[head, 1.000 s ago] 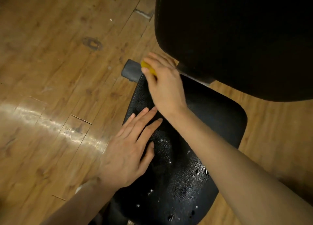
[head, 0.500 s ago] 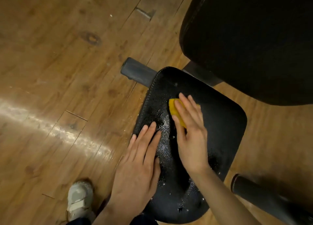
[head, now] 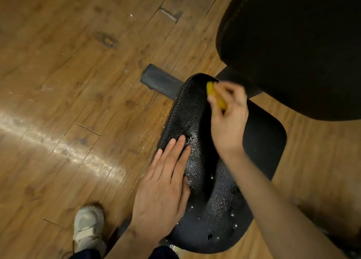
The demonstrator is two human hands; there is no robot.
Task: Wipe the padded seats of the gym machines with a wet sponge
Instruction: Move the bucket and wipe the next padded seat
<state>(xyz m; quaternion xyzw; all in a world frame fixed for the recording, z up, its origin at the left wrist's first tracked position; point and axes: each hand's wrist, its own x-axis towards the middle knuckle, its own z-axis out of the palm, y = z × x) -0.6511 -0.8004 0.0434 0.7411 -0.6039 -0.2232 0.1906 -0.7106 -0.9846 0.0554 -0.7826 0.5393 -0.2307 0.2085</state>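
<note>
A person leans over a black padded seat (head: pixel 259 141) and looks down at it. The seat is wet and shiny, with little drops and white specks all over its bumpy top.

The right hand (head: pixel 228 118) is up near the far end of the seat. Its fingers are curled round a yellow sponge (head: pixel 215 96) and grip it. Only a strip of the sponge shows, on the left side of the hand, peeking out past the fingers and thumb. The rest of it is hidden under the hand. The sponge sits close to the stitched edge at the far left corner of the seat. It looks a bit blurry. I cannot tell if it is pressed flat on the seat.

The left hand (head: pixel 166 184) lies flat on the near left part of the seat. Its fingers are straight and close together, and they point toward the far end. It holds nothing. It just rests there, well apart from the sponge.

A big dark back pad (head: pixel 293 49) hangs above the far end of the seat. A grey bar (head: pixel 160 81) sticks out from under the seat to the left. The floor (head: pixel 68 83) is brown wood with a bright streak of light. A white shoe (head: pixel 88 227) stands on the floor by the near end of the seat.
</note>
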